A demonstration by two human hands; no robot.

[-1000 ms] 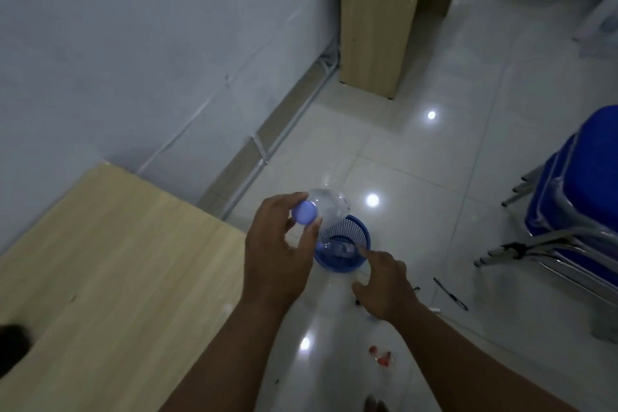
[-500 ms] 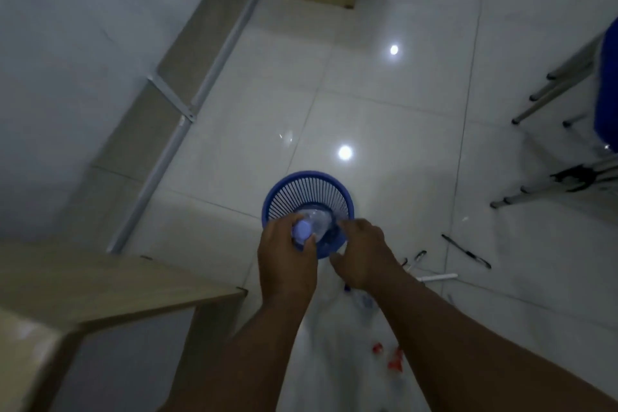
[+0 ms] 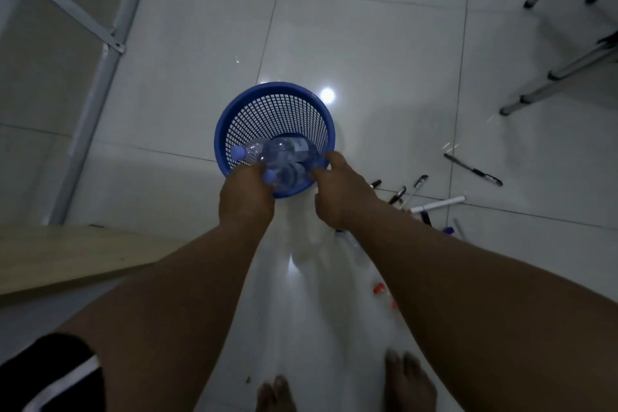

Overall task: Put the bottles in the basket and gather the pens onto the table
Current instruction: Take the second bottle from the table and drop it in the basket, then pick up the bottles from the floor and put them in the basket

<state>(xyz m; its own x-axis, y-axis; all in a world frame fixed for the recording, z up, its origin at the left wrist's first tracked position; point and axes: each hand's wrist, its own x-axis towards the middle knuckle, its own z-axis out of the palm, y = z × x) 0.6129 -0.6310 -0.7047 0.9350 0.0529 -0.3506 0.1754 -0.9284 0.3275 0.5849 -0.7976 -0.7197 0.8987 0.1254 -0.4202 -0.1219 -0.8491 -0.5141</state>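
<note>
A blue mesh basket (image 3: 277, 88) stands on the tiled floor below me. One clear bottle with a blue cap (image 3: 284, 150) lies inside it. My left hand (image 3: 245, 199) is shut on the neck of a second clear bottle (image 3: 289, 177), whose body is down inside the basket at its near side. My right hand (image 3: 337, 192) pinches the basket's near rim with thumb and finger. Several pens (image 3: 398, 194) lie on the floor to the right of the basket, with a white marker (image 3: 438, 204) and a black pen (image 3: 473, 170) farther right.
The wooden table's corner (image 3: 67, 254) is at the lower left. Metal chair legs (image 3: 551, 77) stand at the upper right and a white metal frame (image 3: 100, 60) runs along the left wall. Small red caps (image 3: 379, 288) lie near my bare feet (image 3: 409, 385).
I have bent down closer to the basket. My left hand has lowered the bottle from above the rim into the basket. My right hand has stayed at the rim.
</note>
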